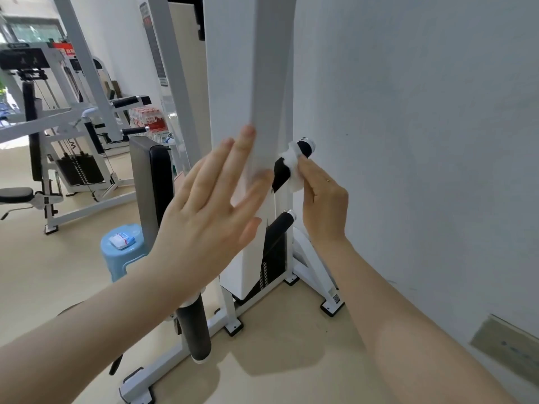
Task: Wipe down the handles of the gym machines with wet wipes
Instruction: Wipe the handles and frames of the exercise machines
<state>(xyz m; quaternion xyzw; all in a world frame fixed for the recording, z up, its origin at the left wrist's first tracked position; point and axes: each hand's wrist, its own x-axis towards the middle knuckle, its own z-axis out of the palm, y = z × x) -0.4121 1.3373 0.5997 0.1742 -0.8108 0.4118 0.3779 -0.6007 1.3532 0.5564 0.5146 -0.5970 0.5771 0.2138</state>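
Against handle (pixel 303 148), right hand (pixel 323 205) pinching wipe (pixel 291 167)

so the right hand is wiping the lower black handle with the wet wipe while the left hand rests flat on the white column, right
Not quite. In the head view the right hand holds the wet wipe against the upper black handle, not the lower black handle, which is untouched below it. The rest holds: the left hand lies flat, fingers straight, on the white column.
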